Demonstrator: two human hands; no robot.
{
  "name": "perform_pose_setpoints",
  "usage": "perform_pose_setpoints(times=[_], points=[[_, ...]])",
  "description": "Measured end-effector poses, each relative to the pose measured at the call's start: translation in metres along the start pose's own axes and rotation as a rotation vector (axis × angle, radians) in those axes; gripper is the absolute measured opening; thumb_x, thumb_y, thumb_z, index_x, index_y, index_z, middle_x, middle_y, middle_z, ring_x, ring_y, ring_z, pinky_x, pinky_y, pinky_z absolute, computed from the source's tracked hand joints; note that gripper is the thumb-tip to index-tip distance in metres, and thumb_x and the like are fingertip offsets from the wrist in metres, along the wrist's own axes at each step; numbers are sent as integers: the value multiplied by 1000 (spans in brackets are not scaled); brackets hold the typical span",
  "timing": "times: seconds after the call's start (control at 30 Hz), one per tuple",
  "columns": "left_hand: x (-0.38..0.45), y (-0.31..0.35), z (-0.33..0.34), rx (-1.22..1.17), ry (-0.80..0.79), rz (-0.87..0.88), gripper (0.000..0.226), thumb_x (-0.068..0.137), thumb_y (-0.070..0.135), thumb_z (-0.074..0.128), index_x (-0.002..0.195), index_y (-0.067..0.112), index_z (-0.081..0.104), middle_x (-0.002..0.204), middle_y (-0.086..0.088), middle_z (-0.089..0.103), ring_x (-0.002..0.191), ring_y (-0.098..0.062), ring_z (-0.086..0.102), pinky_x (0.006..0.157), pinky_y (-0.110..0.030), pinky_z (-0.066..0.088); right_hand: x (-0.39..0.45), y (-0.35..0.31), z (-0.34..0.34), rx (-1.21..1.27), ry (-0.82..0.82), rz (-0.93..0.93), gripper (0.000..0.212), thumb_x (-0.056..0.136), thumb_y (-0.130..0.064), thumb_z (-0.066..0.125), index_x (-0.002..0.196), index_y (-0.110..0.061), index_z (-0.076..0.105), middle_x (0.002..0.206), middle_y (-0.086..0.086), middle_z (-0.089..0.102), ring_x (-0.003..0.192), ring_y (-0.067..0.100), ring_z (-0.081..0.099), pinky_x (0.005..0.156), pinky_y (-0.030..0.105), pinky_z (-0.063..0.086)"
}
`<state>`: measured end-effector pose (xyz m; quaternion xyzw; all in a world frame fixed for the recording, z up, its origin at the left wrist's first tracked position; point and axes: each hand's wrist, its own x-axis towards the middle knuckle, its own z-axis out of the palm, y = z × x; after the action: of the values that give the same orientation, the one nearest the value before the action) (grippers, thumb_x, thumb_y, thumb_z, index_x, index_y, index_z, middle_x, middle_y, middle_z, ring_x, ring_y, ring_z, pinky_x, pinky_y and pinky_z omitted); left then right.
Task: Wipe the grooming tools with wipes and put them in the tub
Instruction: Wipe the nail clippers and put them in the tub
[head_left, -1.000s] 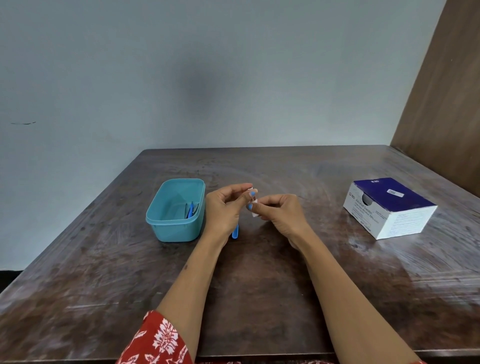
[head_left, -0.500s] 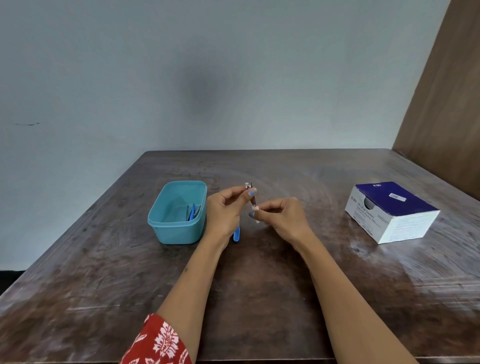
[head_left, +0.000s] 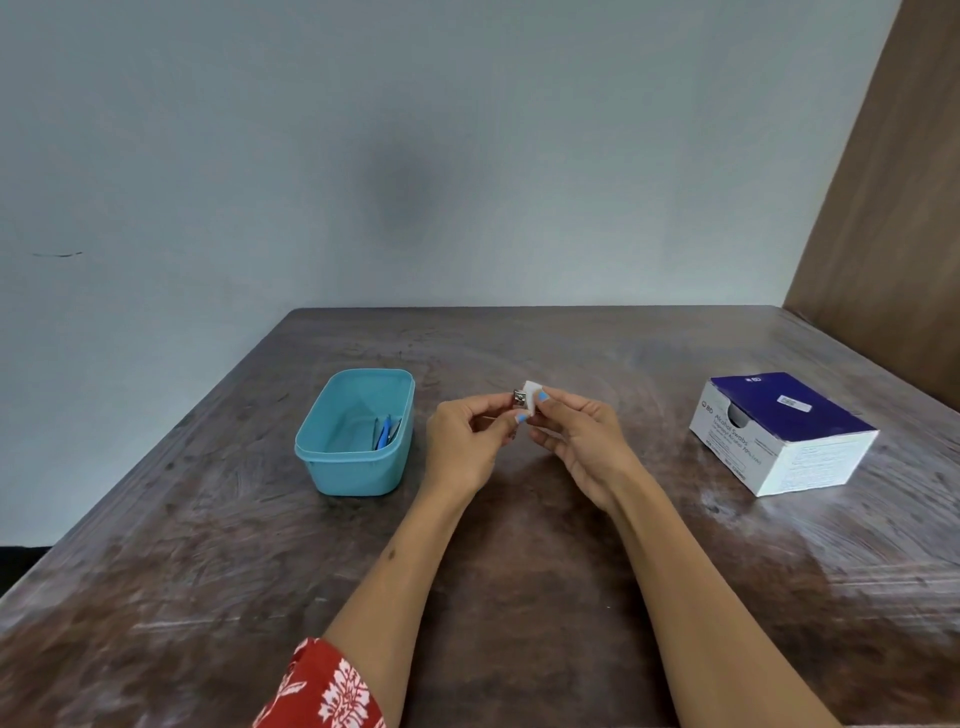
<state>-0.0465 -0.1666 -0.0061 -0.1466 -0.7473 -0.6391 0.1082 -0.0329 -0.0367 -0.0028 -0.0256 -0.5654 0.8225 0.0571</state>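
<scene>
Wide table, and at far right the swab box sits well apart from the action. Left of centre, the tub already holds a few tools against its right wall. Just right of it, the left hand pinches a small metal tool while the right hand pinches a wipe onto its tip. Best to clamp the tool steady, draw the wipe along every face, then it's a short hop left into the tub.
</scene>
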Motion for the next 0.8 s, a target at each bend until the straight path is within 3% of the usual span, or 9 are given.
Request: perform_pose_setpoints(times=[0.13,0.37,0.47,0.6,0.8], points=[[-1,-1,2,-30,-2,-40,29,81,10,69,110,9,68,92,-4,72,73,-10,67,62,-29,59,-1,1,0,-51,-29,-10,24,92,-9,55,113,0,64,89,5,67,80,11,57,72,25,48],[0,-2,3,-61,5,-42,29,82,3,66,111,4,66,99,-11,72,81,-15,70,71,-34,60,0,3,-1,-89,-36,-41,16,89,-10,60,98,-16,71,85,-6,71,80,7,57,72,25,47],[0,-3,2,1,-8,1,32,82,-3,64,111,8,67,94,-10,72,81,-16,69,74,-33,59,0,4,0,-171,-13,-111,19,84,-8,65,99,-19,71,86,-10,72,82,3,63,70,21,48],[1,-4,2,26,-20,-13,30,81,-3,66,109,7,68,90,-9,72,80,-17,70,74,-32,59,-2,5,0,-221,7,-214,26,80,-3,69,105,-12,68,73,-14,73,70,-5,65,59,10,48],[0,-5,2,47,-30,-27,21,80,2,69,99,11,72,85,-3,73,71,-9,70,70,-25,59,-2,6,0,-232,32,-235,13,81,-13,70,83,-25,72,70,-13,73,67,-4,63,57,11,48]])
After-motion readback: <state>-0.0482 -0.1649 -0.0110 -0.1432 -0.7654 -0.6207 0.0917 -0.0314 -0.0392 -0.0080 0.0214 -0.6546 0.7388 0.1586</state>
